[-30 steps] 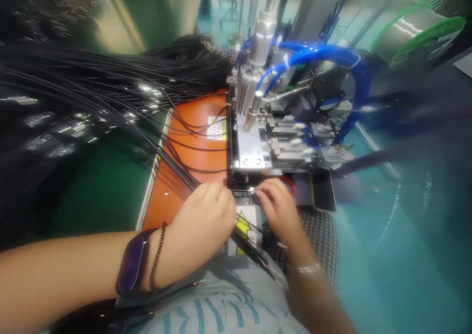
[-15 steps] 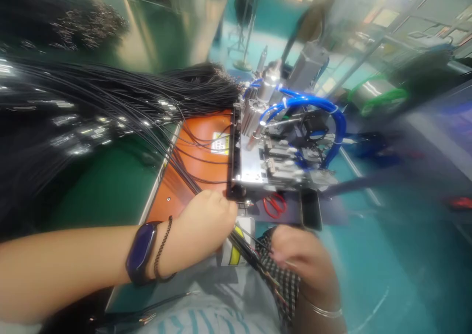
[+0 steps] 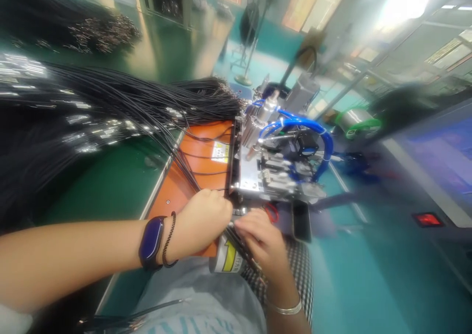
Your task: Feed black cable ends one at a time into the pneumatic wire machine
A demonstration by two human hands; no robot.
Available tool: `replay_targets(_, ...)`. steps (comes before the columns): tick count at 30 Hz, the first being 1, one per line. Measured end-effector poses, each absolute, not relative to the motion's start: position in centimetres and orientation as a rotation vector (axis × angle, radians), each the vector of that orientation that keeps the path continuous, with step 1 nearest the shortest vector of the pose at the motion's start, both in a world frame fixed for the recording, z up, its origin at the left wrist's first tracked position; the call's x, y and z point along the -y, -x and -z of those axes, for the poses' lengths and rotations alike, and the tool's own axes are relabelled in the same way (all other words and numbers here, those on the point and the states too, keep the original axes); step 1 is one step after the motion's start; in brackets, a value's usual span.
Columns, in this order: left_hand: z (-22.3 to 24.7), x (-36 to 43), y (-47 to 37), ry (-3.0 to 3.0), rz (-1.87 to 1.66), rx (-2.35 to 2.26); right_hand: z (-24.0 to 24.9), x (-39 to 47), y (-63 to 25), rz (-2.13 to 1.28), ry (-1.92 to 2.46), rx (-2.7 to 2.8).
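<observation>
My left hand [image 3: 206,221] is closed around a bundle of thin black cables [image 3: 188,174]. The cables run from the upper left across the orange machine base [image 3: 206,169] and come out below my fist, pointing down to the right. My right hand [image 3: 261,238] has moved in against my left, its fingers bent over the bundle just below the fist. Its thumb and fingertips are partly hidden. Behind the hands stands a bench machine with metal cylinders [image 3: 254,127] and a thick loop of blue air hose [image 3: 320,132].
A large heap of black cables [image 3: 147,90] lies to the left. Red-handled scissors [image 3: 272,213] and a dark phone [image 3: 301,221] lie right of the machine. A labelled grey cylinder [image 3: 221,261] sits under the hands. A green wire spool [image 3: 357,122] stands farther right. More cables [image 3: 147,309] rest at my lap.
My right hand has moved left and up, from the loose cable ends to beside my left fist. My left hand keeps its hold on the bundle. The view has shifted slightly.
</observation>
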State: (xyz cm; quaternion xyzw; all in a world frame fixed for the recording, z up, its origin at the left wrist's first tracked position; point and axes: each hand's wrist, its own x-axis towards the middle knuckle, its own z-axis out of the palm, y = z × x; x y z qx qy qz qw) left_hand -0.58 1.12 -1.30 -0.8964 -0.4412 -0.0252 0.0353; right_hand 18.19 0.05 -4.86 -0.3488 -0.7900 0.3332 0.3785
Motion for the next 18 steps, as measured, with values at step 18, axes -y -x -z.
replay_targets(18,2.4,-1.1,0.8,2.824,0.475,1.166,5.6,1.0,-16.6,-0.181,1.104,1.72)
